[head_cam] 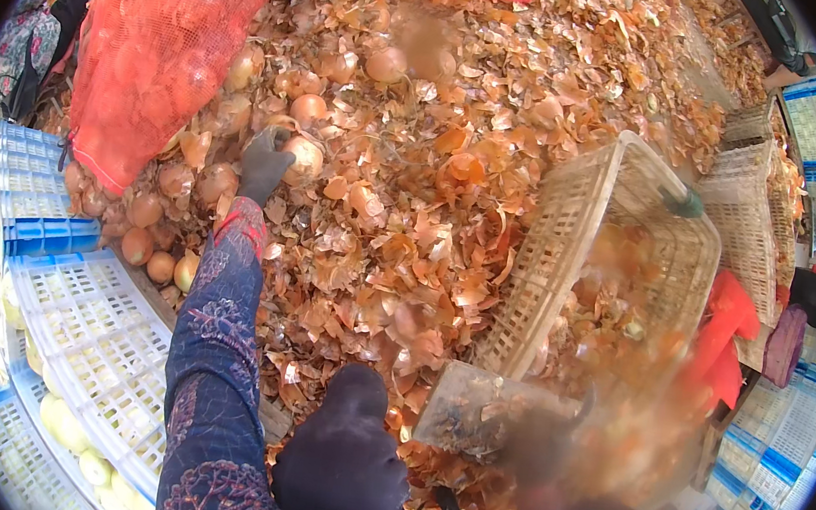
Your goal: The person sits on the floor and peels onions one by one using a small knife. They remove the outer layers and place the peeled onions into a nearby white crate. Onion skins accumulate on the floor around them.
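Observation:
My left hand [262,167], in a dark grey glove, has its fingers around the left side of a yellow onion [303,162] lying on a pile of dry onion skins [392,261]. Another onion [308,108] sits just beyond it. Several whole onions [145,210] are gathered below and left of the hand. What seems to be my right hand [545,441], dark-gloved, is at the lower right by a dustpan-like scoop [489,408]. A smear on the lens blurs it, so its fingers and anything in them cannot be made out.
A red mesh sack of onions [165,38] slumps at the upper left. A dirty plastic crate [559,257] lies tipped over skins on the right. White-and-blue crates [96,340] holding peeled onions [64,423] stand at the left. A person's floral sleeve [8,58] shows at the left edge.

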